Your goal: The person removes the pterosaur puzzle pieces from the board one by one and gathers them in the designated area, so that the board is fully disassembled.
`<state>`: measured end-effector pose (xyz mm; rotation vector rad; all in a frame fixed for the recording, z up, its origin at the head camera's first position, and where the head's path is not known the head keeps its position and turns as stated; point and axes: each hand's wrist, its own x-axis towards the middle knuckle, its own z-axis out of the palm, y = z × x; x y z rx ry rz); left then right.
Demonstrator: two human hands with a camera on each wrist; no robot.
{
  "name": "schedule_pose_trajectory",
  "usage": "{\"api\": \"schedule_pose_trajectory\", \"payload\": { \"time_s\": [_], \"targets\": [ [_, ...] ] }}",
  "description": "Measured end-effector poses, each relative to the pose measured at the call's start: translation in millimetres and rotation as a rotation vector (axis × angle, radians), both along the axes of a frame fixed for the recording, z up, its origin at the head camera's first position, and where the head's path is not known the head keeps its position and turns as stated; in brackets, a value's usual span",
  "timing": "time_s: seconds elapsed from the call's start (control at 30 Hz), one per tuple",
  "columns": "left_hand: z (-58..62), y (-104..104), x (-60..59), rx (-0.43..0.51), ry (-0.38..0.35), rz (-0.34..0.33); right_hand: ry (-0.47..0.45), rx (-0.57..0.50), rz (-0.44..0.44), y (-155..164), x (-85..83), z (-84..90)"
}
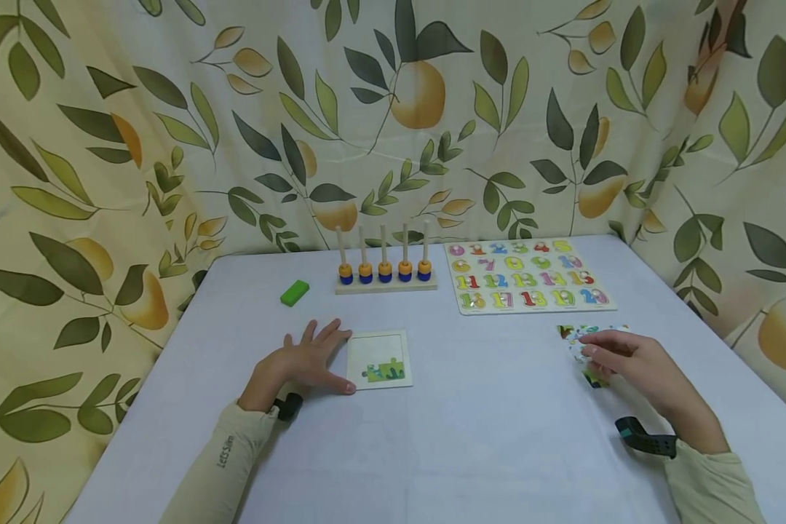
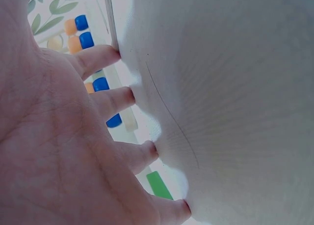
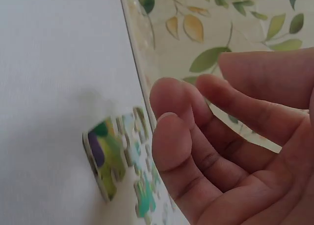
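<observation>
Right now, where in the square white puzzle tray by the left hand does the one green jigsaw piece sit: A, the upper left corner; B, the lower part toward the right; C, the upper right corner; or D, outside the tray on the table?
B: in the head view the green jigsaw piece lies along the bottom of the square white puzzle tray, toward its right side, the rest bare.

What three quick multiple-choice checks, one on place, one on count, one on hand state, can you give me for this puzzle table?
1. Where does the small green rectangular block lie?
A. left of the wooden peg abacus
B. on the colourful number board
C. in the white square puzzle tray

2. How many pegs has the abacus?
A. three
B. five
C. seven

3. What is the left hand doing?
A. gripping the block
B. lying flat beside the tray
C. raised off the white table

A: the block sits alone left of the abacus.
B: five upright pegs show.
B: its fingers are spread on the table at the tray's left edge.
</observation>
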<state>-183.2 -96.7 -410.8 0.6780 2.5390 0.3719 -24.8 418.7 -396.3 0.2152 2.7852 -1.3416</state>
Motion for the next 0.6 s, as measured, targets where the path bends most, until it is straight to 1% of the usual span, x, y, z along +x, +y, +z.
{"api": "schedule_pose_trajectory", "payload": {
  "time_s": [0.13, 0.37, 0.6],
  "targets": [
    [0.8, -0.4, 0.7, 0.003, -0.002, 0.000, 0.057, -0.064, 0.043, -13.0, -3.3, 4.5],
    [1.8, -1.5, -0.4, 0.000, -0.001, -0.008, 0.117, -0.035, 0.120, -35.7, -7.1, 16.4],
    [1.5, -2.4, -1.2, 0.004, -0.002, -0.010, 0.176, -0.045, 0.160, -58.8, -15.6, 36.5]
  ]
}}
